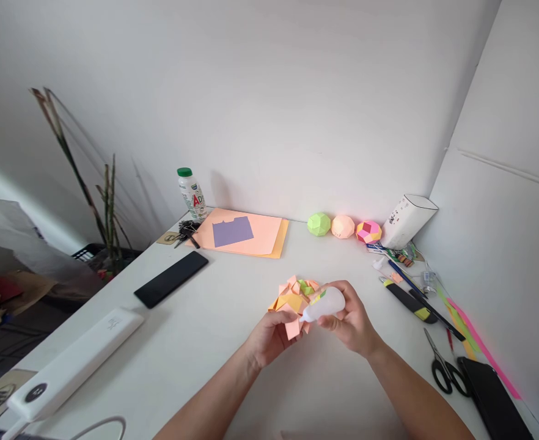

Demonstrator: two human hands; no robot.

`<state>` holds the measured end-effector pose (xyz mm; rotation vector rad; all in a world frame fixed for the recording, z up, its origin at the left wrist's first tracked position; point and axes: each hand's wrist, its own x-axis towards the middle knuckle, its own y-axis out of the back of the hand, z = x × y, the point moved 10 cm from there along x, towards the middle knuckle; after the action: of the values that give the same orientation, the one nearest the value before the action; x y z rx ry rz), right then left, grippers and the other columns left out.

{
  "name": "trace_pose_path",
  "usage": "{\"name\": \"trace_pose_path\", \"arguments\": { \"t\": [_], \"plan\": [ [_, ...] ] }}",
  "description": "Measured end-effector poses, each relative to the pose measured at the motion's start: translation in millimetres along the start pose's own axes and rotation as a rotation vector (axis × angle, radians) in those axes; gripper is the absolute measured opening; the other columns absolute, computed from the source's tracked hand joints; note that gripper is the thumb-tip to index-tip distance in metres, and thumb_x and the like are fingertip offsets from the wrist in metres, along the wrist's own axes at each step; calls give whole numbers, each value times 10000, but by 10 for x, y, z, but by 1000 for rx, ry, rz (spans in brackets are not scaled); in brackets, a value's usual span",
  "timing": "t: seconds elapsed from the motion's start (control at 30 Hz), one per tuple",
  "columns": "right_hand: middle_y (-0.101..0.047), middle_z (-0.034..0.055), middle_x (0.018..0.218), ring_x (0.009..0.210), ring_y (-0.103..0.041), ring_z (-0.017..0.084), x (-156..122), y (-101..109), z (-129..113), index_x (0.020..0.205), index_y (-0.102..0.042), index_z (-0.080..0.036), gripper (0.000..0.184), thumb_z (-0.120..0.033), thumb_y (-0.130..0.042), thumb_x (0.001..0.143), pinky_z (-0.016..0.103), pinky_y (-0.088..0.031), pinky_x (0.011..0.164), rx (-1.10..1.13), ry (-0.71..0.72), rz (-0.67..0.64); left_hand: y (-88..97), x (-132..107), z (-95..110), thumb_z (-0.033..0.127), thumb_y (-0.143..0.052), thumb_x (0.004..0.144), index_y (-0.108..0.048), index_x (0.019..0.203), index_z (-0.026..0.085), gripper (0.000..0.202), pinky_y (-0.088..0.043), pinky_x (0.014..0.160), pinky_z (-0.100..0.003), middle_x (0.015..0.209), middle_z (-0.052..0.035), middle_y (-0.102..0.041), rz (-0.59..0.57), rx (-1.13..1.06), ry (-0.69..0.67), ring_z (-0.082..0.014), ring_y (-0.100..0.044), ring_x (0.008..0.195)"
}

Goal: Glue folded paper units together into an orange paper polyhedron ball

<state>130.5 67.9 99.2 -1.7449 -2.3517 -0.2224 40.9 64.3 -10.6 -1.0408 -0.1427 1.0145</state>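
My left hand (269,336) is closed on a folded paper piece (292,327) at the near edge of a part-built paper ball (297,293) made of pink, orange and green folded units. My right hand (349,321) grips a small white glue bottle (323,305). Its nozzle points left and touches the paper held by my left hand. Both hands hover just above the white table (233,318), near its middle.
Three finished paper balls (343,226) line the back wall beside a white box (407,220). Sheets of coloured paper (244,232), a bottle (191,192), keys and a black phone (171,279) lie left. Scissors (443,366), pens, a cutter and paper strips lie right.
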Motion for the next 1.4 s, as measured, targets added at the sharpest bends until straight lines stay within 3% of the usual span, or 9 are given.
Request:
{"name": "trace_pose_path", "arguments": {
  "t": [0.67, 0.83, 1.03, 1.23, 1.4],
  "plan": [
    [-610, 8, 853, 702, -595, 149, 2, 26, 9, 959, -484, -248, 342, -327, -722, 726, 268, -493, 632, -20, 12, 20, 43, 7, -10, 102, -581, 676, -635, 956, 131, 287, -450, 690, -274, 866, -71, -637, 31, -15, 2, -153, -584, 726],
    [-597, 4, 842, 694, -596, 149, 0, -4, 67, 946, -479, -239, 344, -321, -725, 720, 270, -500, 626, -13, -44, -11, 27, 16, -7, 121, -586, 677, -640, 916, 123, 245, -449, 671, -264, 827, -74, -642, 7, -13, 0, -145, -580, 699],
    [-614, 22, 830, 705, -598, 163, -2, 59, 66, 968, -479, -238, 378, -359, -728, 711, 278, -506, 625, -39, -34, 53, 33, 21, -5, 122, -605, 659, -625, 961, 132, 303, -450, 700, -281, 885, -88, -649, 14, -6, -7, -166, -599, 744],
    [-603, 12, 837, 675, -605, 160, -7, 4, 83, 943, -479, -236, 354, -345, -725, 713, 283, -506, 613, -19, -69, 4, 7, 10, -2, 125, -602, 660, -641, 894, 123, 237, -447, 682, -268, 841, -82, -649, 14, -9, 4, -154, -589, 713],
    [-609, 21, 873, 694, -599, 159, -10, 47, 82, 967, -483, -241, 368, -346, -727, 713, 280, -505, 620, -29, -53, 48, 11, 15, 7, 113, -591, 664, -631, 953, 127, 292, -444, 693, -280, 855, -81, -642, 22, 2, -3, -162, -588, 726]
  ]
}}
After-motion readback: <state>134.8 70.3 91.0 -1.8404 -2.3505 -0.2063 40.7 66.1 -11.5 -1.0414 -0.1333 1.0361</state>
